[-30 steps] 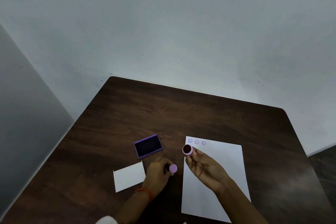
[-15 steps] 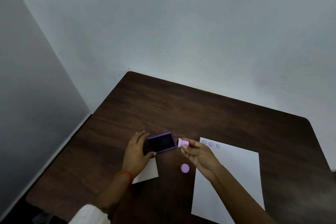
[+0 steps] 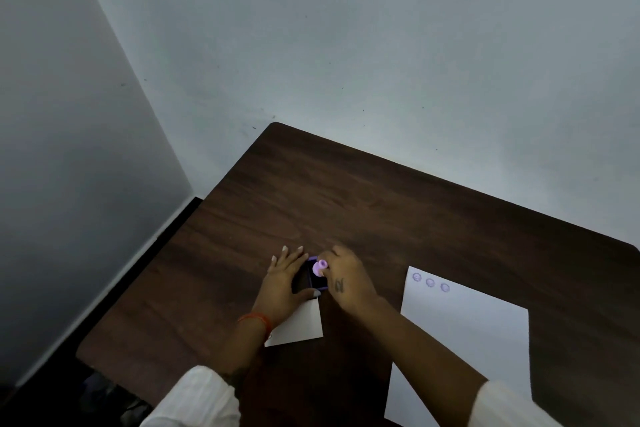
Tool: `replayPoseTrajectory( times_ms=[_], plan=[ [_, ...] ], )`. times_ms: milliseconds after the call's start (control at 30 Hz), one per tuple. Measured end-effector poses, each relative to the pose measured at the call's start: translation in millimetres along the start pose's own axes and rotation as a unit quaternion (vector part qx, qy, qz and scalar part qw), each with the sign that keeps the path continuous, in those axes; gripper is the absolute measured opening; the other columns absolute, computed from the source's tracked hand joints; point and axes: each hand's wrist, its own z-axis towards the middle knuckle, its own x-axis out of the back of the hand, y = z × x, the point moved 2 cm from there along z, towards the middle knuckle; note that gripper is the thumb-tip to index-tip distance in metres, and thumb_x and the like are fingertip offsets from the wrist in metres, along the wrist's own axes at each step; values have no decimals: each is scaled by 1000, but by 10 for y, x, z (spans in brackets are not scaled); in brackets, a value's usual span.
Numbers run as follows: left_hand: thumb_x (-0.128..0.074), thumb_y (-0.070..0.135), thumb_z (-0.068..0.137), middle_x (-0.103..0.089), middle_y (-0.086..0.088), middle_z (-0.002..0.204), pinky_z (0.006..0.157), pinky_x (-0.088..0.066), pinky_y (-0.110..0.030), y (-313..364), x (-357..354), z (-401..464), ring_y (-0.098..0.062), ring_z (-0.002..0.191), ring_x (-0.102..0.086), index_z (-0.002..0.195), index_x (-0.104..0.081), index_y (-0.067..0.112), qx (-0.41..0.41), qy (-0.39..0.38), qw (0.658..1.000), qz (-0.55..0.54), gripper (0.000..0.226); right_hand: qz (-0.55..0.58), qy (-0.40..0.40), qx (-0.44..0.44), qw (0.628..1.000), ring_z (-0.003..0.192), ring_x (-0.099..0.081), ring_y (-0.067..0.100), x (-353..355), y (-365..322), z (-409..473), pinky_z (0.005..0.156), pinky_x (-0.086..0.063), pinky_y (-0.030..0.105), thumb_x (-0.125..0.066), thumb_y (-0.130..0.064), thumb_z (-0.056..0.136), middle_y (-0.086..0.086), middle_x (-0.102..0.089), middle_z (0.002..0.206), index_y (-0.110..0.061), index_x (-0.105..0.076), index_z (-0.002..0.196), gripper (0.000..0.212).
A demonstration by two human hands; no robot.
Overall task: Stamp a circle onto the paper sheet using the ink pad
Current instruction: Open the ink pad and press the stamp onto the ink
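Note:
My right hand (image 3: 344, 279) grips a small pink round stamp (image 3: 319, 267) and holds it down on the dark surface of the purple ink pad (image 3: 316, 282). My left hand (image 3: 285, 279) lies flat against the pad's left side, thumb along its near edge, steadying it. The white paper sheet (image 3: 464, 329) lies to the right on the table, with three purple circle prints (image 3: 430, 282) in a row near its top left corner. The stamp's pink cap is hidden behind my right arm.
A small white card (image 3: 301, 324) lies just below the ink pad, partly under my left wrist. The dark wooden table (image 3: 363, 204) stands in a corner, with grey walls behind and to the left. Its left edge drops to a dark floor.
My right hand has carried the stamp left from beside the pad down onto its inked surface. My left hand has closed in on the pad's side. The camera has swung left.

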Motion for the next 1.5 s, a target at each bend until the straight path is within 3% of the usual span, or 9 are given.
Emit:
replayPoseTrajectory(
  times_ms=[267,433,633,767,867,1000,1167,1367,1500],
  plan=[
    [-67,38,80,-19,4,156,117,5,-38,-72,-47,7,-15,143,3,140,-32,22,-16,19,1000,-10,71,-149,-52,78,984,116,-46,28,-122,43,40,96,-41,36,-59,-2,79,14,-52,125,-5,-50,121,43],
    [-66,42,79,-19,3,156,117,6,-37,-65,-48,16,-20,146,0,140,-33,22,-21,20,1000,5,72,-130,-21,25,991,113,-49,26,-188,-12,15,96,-42,33,-61,-5,79,13,-53,124,-5,-50,121,43],
    [-65,45,79,-16,4,157,116,7,-36,-73,-55,40,-20,146,3,141,-30,23,-19,11,1000,12,74,-166,-80,100,978,116,-47,29,-87,57,95,97,-40,36,-57,-5,81,15,-53,126,-3,-48,123,43],
    [-64,45,79,-15,5,157,116,8,-35,-86,-63,40,-19,146,4,141,-29,24,-18,10,1000,13,74,-124,-34,22,991,117,-48,24,-185,-27,17,97,-42,34,-64,-11,80,11,-53,127,-7,-49,124,47],
    [-65,43,80,-15,5,157,117,7,-37,-73,-55,37,-20,146,4,140,-30,24,-18,6,1000,12,73,-86,-7,-3,996,111,-53,22,-147,-49,12,95,-42,29,-60,-9,82,10,-57,122,-8,-55,119,37],
    [-65,45,79,-14,5,157,117,7,-37,-66,-43,36,-19,145,5,140,-31,24,-15,4,1000,2,74,-69,-19,12,997,97,-58,27,14,-53,90,82,-43,30,-54,-6,86,16,-63,106,-2,-65,103,20],
    [-65,46,78,-16,6,157,117,7,-36,-95,-63,41,-18,145,4,140,-31,26,-18,9,1000,0,73,-113,-2,26,993,110,-51,22,-96,-58,78,93,-40,29,-56,-7,83,10,-59,117,-9,-59,111,29],
    [-65,49,77,-16,7,157,116,8,-36,-115,-72,52,-17,145,5,142,-28,25,-19,10,1000,4,78,-163,-78,114,977,109,-50,30,2,-4,192,90,-42,37,-51,-2,84,16,-58,113,-2,-57,108,24],
    [-64,49,78,-15,7,157,116,8,-36,-121,-80,59,-16,145,5,142,-28,25,-22,10,1000,5,77,-153,-69,79,983,110,-49,29,-42,-64,168,91,-42,37,-61,-6,79,15,-57,115,-3,-56,109,31]
  ],
)
